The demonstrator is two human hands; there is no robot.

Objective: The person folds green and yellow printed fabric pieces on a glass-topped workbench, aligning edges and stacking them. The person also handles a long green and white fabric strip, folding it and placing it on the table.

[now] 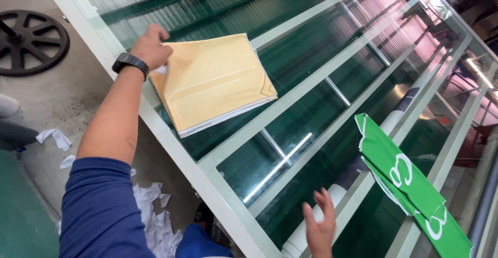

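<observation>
A folded pale yellow cloth lies on the glass table top. My left hand grips its near-left corner; a black watch is on that wrist. My right hand hovers over the glass near the table's front, fingers spread, holding nothing. To the right of it lies a green cloth with white markings, a short way from my right hand and untouched.
The table has a pale metal frame with rails under the glass and a white roll below it. Scraps of white fabric litter the concrete floor at left. A black wheel lies on the floor at far left.
</observation>
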